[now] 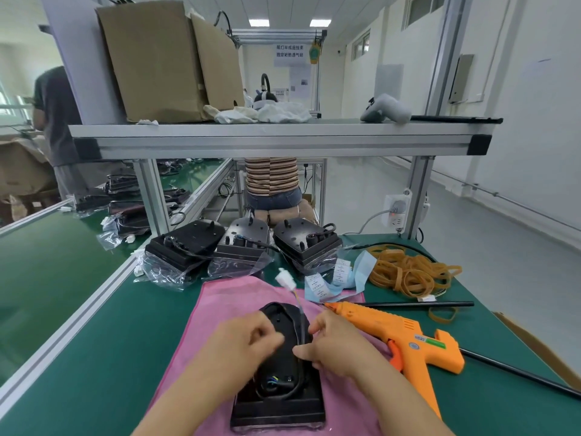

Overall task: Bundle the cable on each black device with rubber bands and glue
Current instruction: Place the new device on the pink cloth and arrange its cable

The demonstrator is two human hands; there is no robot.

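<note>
On the left of the green worktop [94, 341], bagged devices [185, 247] waited in a row at the back, their cables loose. In front of them a pink cloth [201, 341] carried the black device [279, 401] in hand, lying back-up at the near edge.

The left hand [245, 338] sat on the housing with its fingers curled in. Whether it pinched the wire or only steadied the shell could not be told.

The cable [301, 322] left the lower part of the housing, ran up its right side and ended in a white connector [284, 278] just beyond the device. The right hand [333, 344] pinched that cable between thumb and forefinger at the housing's right edge.

The housing looked rigid and fairly light, and the cloth should have kept it from sliding. The wire looked thin and springy, likely to uncoil if released. It was best held by the gathered loops, not by the connector or the joint where it entered the shell.

Further right lay an orange glue gun [405, 338], touching the cloth's edge, with its nozzle pointing away from the person. Beyond it were a label strip [342, 275] and a heap of rubber bands [408, 272].
</note>
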